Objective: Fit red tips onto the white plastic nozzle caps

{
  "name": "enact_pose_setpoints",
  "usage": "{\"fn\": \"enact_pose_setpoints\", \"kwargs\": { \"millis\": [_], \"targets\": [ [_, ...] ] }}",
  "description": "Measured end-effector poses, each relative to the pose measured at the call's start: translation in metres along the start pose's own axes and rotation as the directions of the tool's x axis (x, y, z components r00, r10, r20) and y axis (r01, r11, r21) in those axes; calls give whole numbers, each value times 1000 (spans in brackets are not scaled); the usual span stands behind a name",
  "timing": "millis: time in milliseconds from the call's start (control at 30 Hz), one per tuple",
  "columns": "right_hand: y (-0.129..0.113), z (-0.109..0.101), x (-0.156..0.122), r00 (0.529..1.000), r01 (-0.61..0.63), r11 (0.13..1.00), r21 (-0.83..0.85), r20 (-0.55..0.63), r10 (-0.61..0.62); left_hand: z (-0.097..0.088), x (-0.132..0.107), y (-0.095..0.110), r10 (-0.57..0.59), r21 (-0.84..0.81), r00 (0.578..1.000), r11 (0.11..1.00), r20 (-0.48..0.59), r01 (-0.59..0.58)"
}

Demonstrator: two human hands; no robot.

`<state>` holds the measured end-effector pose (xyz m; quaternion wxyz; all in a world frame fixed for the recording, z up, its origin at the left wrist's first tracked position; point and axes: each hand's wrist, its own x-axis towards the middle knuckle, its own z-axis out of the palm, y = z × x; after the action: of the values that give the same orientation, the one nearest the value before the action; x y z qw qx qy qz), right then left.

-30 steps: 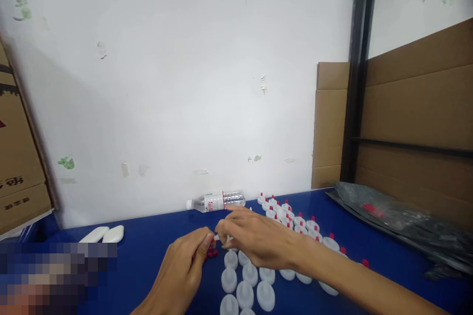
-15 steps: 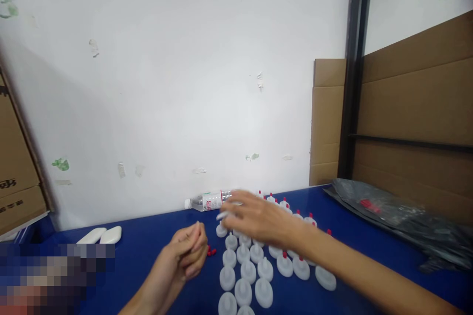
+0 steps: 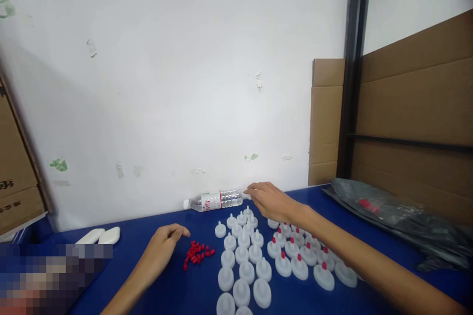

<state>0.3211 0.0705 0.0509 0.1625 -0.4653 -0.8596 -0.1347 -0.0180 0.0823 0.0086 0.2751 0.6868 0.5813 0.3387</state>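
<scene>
My left hand (image 3: 165,242) rests palm down on the blue table (image 3: 148,236), fingers loosely bent with nothing visible in them, just left of a small heap of red tips (image 3: 197,252). My right hand (image 3: 269,200) reaches to the far end of the rows, beside the base of a lying water bottle (image 3: 216,200). Its fingertips are pinched together and what they hold is hidden. Plain white caps (image 3: 242,255) stand in rows at the centre. White caps with red tips (image 3: 298,257) stand in rows under my right forearm.
Two white oval pieces (image 3: 99,235) lie at the left. A black plastic bag (image 3: 391,216) lies at the right, in front of cardboard sheets (image 3: 414,108). A cardboard box (image 3: 16,167) stands at the far left. The white wall closes off the table's back edge.
My hands have parted. The right one moved back and to the right, to the far end of the rows. The left one dropped flat onto the table, uncovering the red tips.
</scene>
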Motion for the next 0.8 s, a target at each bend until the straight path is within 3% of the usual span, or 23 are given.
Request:
{"fn": "enact_pose_setpoints", "kwargs": {
  "millis": [367,800],
  "targets": [
    [10,21,-5,980,-7,1000,12,199,5,1,-8,7,109,196,994,974,19,-110],
    [15,31,-7,983,-15,989,149,183,-13,4,-7,4,152,215,988,964,28,-154]
  ]
}}
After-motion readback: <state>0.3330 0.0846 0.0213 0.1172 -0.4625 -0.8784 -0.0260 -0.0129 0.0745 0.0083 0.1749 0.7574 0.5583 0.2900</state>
